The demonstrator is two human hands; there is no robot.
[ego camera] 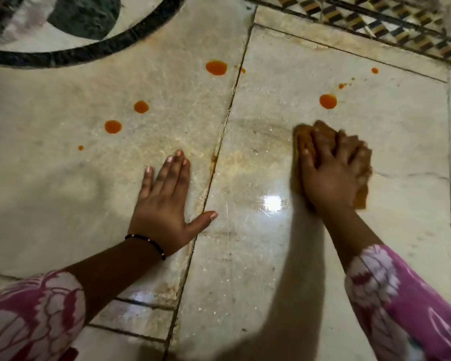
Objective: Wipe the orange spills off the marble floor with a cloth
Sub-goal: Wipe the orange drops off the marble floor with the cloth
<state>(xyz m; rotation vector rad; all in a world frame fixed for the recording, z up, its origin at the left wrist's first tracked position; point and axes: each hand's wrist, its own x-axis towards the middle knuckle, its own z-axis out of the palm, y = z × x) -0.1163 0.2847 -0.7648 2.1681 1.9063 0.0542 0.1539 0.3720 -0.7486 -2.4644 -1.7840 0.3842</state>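
My right hand (pixel 331 168) presses an orange-brown cloth (pixel 362 196) flat on the pale marble floor (pixel 258 256), fingers curled over it. Just beyond the cloth lies a round orange spill (pixel 328 101), with small droplets (pixel 341 86) and one more drop (pixel 374 70) farther out. My left hand (pixel 164 204) rests flat on the floor with fingers spread, holding nothing. Ahead of it are several orange spills: a large one (pixel 216 67), a middle one (pixel 141 106), a nearer one (pixel 113 126) and a tiny dot (pixel 81 147). A wet smeared patch (pixel 248 157) lies between my hands.
A dark joint (pixel 214 165) between slabs runs diagonally between my hands, stained orange at one spot. A black inlaid ring (pixel 89 52) curves at the far left. A patterned mosaic border (pixel 375 24) crosses the far right. My pink floral sleeves fill both lower corners.
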